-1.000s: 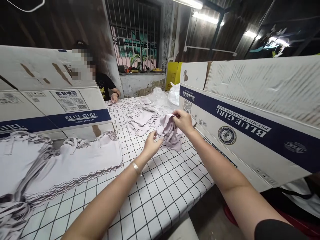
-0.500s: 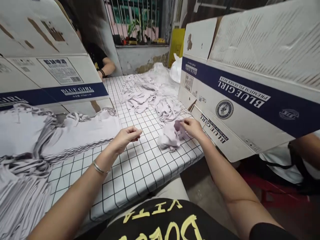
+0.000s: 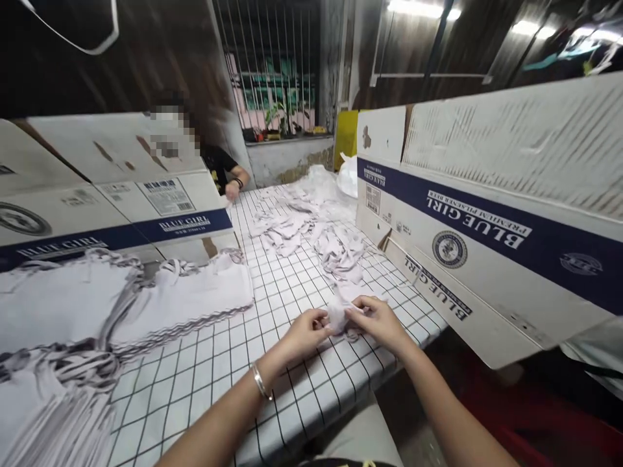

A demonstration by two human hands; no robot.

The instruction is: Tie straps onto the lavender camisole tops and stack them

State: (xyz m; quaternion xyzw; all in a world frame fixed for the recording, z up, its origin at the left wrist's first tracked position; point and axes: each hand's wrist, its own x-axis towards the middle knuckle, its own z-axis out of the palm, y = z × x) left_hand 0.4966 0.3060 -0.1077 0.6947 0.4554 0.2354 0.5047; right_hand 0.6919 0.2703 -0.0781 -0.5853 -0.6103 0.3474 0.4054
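Near the table's front edge, a small crumpled pale-lilac garment (image 3: 337, 313) is between my two hands. My left hand (image 3: 305, 335) pinches its left side with thumb and fingers. On the other side, my right hand (image 3: 378, 322) grips the cloth, fingers bent over it. Part of the garment lies on the checked tablecloth (image 3: 277, 292), and its full shape is hidden by folds and fingers. Just beyond my hands is a loose heap of similar garments (image 3: 338, 250).
Flat stacks of pale garments (image 3: 180, 301) with dark wavy edges lie at left. Behind them stands a cardboard box (image 3: 195, 227); another large box (image 3: 487, 220) flanks the right side. A co-worker's hand (image 3: 233, 189) rests at the far left table edge. A white plastic bag (image 3: 348, 175) sits at the back.
My left hand has moved right from above the tablecloth and taken hold of the garment. My right hand still grips it. The camera view has tilted up.
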